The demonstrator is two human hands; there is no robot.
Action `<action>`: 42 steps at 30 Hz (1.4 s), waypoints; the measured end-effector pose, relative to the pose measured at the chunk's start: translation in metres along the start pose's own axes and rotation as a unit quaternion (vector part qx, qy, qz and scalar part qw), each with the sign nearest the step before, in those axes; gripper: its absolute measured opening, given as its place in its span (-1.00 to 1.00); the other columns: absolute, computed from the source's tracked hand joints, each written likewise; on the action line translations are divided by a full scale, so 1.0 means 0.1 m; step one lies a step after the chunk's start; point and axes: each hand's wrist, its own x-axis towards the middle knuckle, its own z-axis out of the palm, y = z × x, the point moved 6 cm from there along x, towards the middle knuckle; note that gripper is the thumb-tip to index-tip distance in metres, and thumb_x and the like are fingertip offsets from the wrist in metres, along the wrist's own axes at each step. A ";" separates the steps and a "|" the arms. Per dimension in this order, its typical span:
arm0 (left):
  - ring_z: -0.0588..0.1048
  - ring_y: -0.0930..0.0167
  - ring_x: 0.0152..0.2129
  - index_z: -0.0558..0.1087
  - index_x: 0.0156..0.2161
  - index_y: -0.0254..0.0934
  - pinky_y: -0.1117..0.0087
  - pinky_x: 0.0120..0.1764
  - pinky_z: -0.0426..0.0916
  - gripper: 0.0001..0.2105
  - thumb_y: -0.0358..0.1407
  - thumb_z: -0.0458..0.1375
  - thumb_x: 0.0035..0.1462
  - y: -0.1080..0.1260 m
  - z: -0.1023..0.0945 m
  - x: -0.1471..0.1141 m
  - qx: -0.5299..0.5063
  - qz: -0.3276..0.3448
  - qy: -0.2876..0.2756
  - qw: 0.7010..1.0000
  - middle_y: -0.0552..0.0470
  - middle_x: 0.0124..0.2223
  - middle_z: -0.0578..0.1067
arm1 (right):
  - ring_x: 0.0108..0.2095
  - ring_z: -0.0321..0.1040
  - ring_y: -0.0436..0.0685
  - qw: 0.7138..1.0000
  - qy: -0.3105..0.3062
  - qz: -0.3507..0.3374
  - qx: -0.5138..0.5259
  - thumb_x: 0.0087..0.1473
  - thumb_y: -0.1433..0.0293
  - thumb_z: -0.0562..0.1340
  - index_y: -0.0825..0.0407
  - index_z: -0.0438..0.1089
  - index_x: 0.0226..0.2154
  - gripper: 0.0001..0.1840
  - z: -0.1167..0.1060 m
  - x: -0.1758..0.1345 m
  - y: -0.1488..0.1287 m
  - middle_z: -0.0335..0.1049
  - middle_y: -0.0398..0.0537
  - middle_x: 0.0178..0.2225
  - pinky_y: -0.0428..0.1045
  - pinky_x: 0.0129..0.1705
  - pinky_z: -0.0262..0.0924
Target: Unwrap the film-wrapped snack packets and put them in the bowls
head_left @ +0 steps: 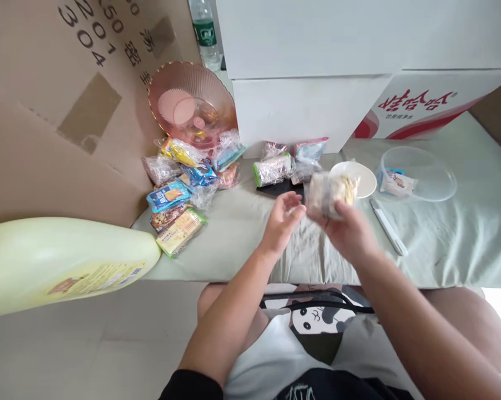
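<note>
My right hand holds a clear-wrapped snack packet, pale and yellowish and blurred by motion. Just left of it, my left hand has its fingers apart and nothing in them. Behind the hands lie a green-and-white snack packet, a blue-pink packet and a flat black object. A white dish is partly covered by the held packet. To the right of my right hand rests a white box cutter. A clear plastic bowl farther right contains a white packet.
A pink ribbed bowl leans at the back left, with several wrapped snacks before it. A large cardboard box borders the left, white boxes the back. A pale yellow-green bulging object juts in from the left. A water bottle stands behind.
</note>
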 end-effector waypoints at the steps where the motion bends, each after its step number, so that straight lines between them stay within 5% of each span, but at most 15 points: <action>1: 0.50 0.39 -0.20 0.44 -0.13 -0.22 0.40 -0.16 0.36 -0.53 -0.05 0.43 -0.10 -0.09 0.10 -0.01 -0.028 -0.054 -0.055 0.997 0.00 -0.15 0.54 | -0.17 0.52 0.29 0.999 -0.004 0.045 0.021 0.24 -0.13 -0.06 -0.03 0.43 -0.07 -0.36 -0.02 -0.22 0.11 0.55 0.07 -0.18 0.15 -0.24 0.44; 3: 0.52 0.38 -0.26 0.45 -0.14 -0.27 0.38 -0.18 0.39 -0.41 -0.02 0.51 -0.24 -0.28 0.26 -0.06 -0.058 -0.152 -0.135 0.977 0.00 -0.20 0.55 | -0.43 0.46 0.23 0.996 -0.009 0.091 -0.017 0.16 -0.17 0.10 -0.02 0.45 -0.39 -0.42 -0.11 -0.55 0.25 0.47 -0.04 -0.50 0.08 -0.42 0.37; 5: 0.51 0.42 -0.33 0.44 -0.18 -0.29 0.38 -0.20 0.41 -0.38 -0.02 0.54 -0.32 -0.40 0.32 -0.11 -0.066 -0.186 -0.136 0.971 0.04 -0.27 0.54 | -0.52 0.37 0.19 0.987 0.009 0.095 -0.127 0.14 -0.11 0.18 -0.03 0.37 -0.58 -0.45 -0.32 -0.70 0.30 0.34 -0.08 -0.64 0.07 -0.42 0.32; 8: 0.54 0.40 -0.31 0.36 -0.11 -0.19 0.33 -0.21 0.48 -0.32 0.00 0.54 -0.30 -0.45 0.29 -0.14 -0.081 -0.184 -0.077 0.977 0.08 -0.18 0.54 | -0.20 0.47 0.33 0.935 0.122 0.040 -0.332 0.19 0.05 0.15 -0.03 0.51 -0.30 -0.62 -0.84 -0.63 0.29 0.56 0.08 -0.28 0.20 -0.08 0.34; 11: 0.57 0.35 -0.22 0.23 -0.01 -0.01 0.20 -0.23 0.56 -0.31 0.00 0.50 -0.19 -0.38 0.25 -0.14 -0.100 -0.187 -0.058 0.976 0.12 0.00 0.49 | 0.17 0.29 0.50 0.861 0.178 0.048 -0.474 0.12 0.16 0.17 0.10 0.44 0.00 -0.51 -1.30 -0.46 0.46 0.40 0.35 0.14 0.35 0.19 0.15; 16: 0.54 0.27 -0.10 0.26 -0.03 -0.01 0.18 -0.21 0.59 -0.47 -0.02 0.38 -0.04 -0.17 0.15 -0.08 -0.156 -0.131 -0.018 0.979 0.08 0.09 0.46 | 0.02 0.40 0.44 0.835 0.136 0.108 -0.523 0.19 0.20 0.05 0.06 0.45 -0.11 -0.60 -1.59 -0.58 0.77 0.48 0.30 0.01 0.26 -0.01 0.28; 19: 0.53 0.25 -0.10 0.32 -0.05 -0.08 0.18 -0.19 0.58 -0.56 -0.04 0.33 0.00 -0.15 0.15 -0.06 -0.167 -0.119 -0.015 0.979 0.03 0.07 0.48 | -0.27 0.48 0.29 0.852 0.157 0.150 -0.476 0.21 0.19 0.04 0.00 0.41 -0.07 -0.62 -1.54 -0.90 0.69 0.56 0.09 -0.28 0.11 -0.26 0.27; 23: 0.53 0.26 -0.12 0.36 -0.05 -0.06 0.21 -0.18 0.56 -0.60 -0.09 0.33 0.03 -0.29 0.22 -0.04 -0.136 -0.125 -0.025 0.982 0.04 0.06 0.49 | -0.54 0.37 0.15 0.924 0.072 0.107 -0.361 0.21 0.15 0.09 0.02 0.45 -0.15 -0.64 -1.06 -0.97 0.38 0.40 -0.11 -0.58 0.01 -0.41 0.17; 26: 0.52 0.33 -0.18 0.37 0.01 -0.02 0.26 -0.13 0.52 -0.61 -0.09 0.32 0.09 -0.42 0.25 -0.03 -0.107 -0.116 -0.012 0.987 0.07 0.01 0.50 | -0.43 0.43 0.13 0.955 0.024 0.000 -0.297 0.27 0.24 0.04 0.01 0.50 -0.24 -0.66 -0.64 -0.74 0.09 0.48 -0.04 -0.45 -0.01 -0.35 0.21; 30: 0.53 0.38 -0.19 0.38 0.04 -0.03 0.39 -0.13 0.44 -0.61 -0.11 0.30 0.12 -0.40 0.22 0.01 -0.111 -0.065 0.018 0.992 0.07 -0.06 0.52 | -0.36 0.47 0.15 0.952 -0.007 -0.060 -0.299 0.31 0.28 0.04 0.02 0.54 -0.21 -0.63 -0.31 -0.48 -0.02 0.53 0.03 -0.34 0.00 -0.30 0.24; 34: 0.52 0.31 -0.08 0.34 -0.02 -0.03 0.34 -0.12 0.44 -0.64 -0.05 0.27 0.12 -0.21 0.04 0.07 -0.144 -0.023 0.074 0.987 0.05 0.04 0.51 | -0.37 0.48 0.15 0.944 -0.011 -0.039 -0.327 0.32 0.28 0.05 0.00 0.56 -0.23 -0.63 -0.45 -0.56 0.22 0.54 0.00 -0.37 0.00 -0.31 0.25; 37: 0.50 0.39 -0.21 0.29 -0.14 -0.09 0.42 -0.22 0.41 -0.63 -0.02 0.31 0.07 -0.13 -0.07 0.07 -0.092 0.011 0.092 0.991 0.09 -0.15 0.47 | -0.33 0.49 0.21 0.915 0.046 -0.011 -0.401 0.27 0.28 0.10 -0.02 0.56 -0.26 -0.68 -0.82 -0.72 0.45 0.57 0.03 -0.33 0.05 -0.29 0.28; 40: 0.33 0.52 -0.46 0.22 -0.27 -0.16 0.51 -0.38 0.27 -0.57 -0.08 0.39 -0.02 -0.22 0.03 -0.01 0.010 -0.024 0.018 1.000 0.18 -0.36 0.31 | -0.15 0.50 0.33 0.870 0.153 -0.025 -0.467 0.23 0.26 0.15 -0.01 0.55 -0.13 -0.70 -1.15 -0.84 0.47 0.57 0.14 -0.15 0.20 -0.07 0.32; 42: 0.24 0.55 -0.50 0.19 -0.33 -0.19 0.53 -0.42 0.20 -0.54 -0.10 0.42 -0.04 -0.31 0.20 -0.10 0.063 -0.069 -0.084 0.992 0.19 -0.38 0.27 | 0.01 0.46 0.37 0.885 0.157 -0.058 -0.434 0.21 0.25 0.19 0.00 0.49 0.01 -0.64 -1.15 -0.86 0.39 0.53 0.17 -0.01 0.27 0.05 0.32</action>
